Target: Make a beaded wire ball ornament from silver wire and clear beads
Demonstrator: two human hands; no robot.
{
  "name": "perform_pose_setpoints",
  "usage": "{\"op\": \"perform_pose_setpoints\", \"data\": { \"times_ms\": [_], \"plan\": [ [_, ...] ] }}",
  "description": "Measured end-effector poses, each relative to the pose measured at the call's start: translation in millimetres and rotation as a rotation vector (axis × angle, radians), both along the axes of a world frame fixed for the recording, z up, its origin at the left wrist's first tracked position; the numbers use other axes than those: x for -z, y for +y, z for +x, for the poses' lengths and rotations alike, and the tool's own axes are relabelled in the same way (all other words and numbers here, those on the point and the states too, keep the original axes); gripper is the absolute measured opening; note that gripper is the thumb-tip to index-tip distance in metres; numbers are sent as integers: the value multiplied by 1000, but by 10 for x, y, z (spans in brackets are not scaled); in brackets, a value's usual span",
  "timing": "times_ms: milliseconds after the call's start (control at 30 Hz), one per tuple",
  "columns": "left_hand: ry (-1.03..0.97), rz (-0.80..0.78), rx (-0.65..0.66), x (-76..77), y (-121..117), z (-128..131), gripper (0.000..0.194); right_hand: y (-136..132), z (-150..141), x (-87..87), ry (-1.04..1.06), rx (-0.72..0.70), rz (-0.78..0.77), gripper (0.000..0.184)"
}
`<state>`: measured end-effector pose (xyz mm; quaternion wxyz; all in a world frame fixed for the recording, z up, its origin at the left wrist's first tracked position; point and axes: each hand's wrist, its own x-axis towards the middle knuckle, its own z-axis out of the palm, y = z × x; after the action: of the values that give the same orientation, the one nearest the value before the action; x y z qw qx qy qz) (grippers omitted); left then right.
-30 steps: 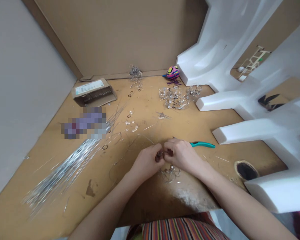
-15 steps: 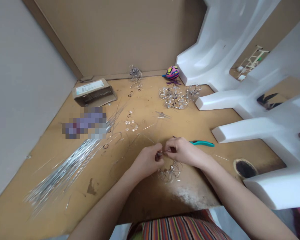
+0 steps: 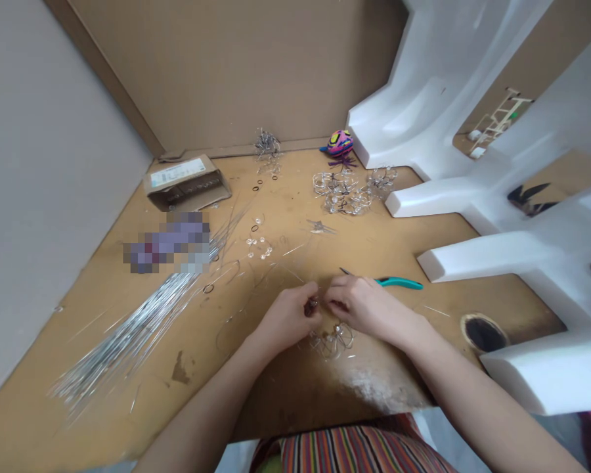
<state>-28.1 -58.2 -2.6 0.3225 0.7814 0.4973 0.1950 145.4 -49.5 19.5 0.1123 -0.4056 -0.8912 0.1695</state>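
Note:
My left hand [image 3: 290, 312] is closed, with its thumb and fingers pinching a beaded wire piece. Looped silver wire with clear beads [image 3: 332, 340] hangs or lies just below the fingers, nearer the table's front edge. Close by on the right, my right hand [image 3: 354, 302] has its fingers curled inward; whatever they grip, if anything, is too small to make out. A narrow gap separates the two hands. Partly hidden behind my right hand are pliers with a teal handle [image 3: 400, 283], their dark tip showing beyond the knuckles.
A bundle of straight silver wires [image 3: 148, 328] lies left, beside a pixelated purple item [image 3: 167, 243] and a cardboard box [image 3: 190, 184]. Loose clear beads [image 3: 259, 248] are mid-table. Finished-looking beaded wire loops [image 3: 342, 192] sit near a colourful ball [image 3: 339, 143]. White moulded arms [image 3: 473, 256] jut in right.
My right hand has shifted slightly down and turned, its fingers moving a little away from the piece in my left hand. More of the pliers' tip shows. My left hand stays nearly still.

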Motion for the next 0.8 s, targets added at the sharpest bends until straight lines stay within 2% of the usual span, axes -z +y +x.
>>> {"op": "perform_pose_setpoints", "data": {
  "times_ms": [133, 300, 633, 800],
  "plan": [
    [-4, -4, 14, -2, -2, 13, 6, -2, 15, -25, 3, -27, -32, 17],
    [-49, -23, 34, 6, -7, 2, 5, 29, 38, -53, 111, -36, -115, 12],
    [-61, -82, 16, 13, -6, -34, 6, 61, 32, -53, 200, 94, -170, 13],
    [-71, 52, 37, -84, -14, -70, 10, 66, 25, -67, 232, 116, -261, 11]
  ]
}}
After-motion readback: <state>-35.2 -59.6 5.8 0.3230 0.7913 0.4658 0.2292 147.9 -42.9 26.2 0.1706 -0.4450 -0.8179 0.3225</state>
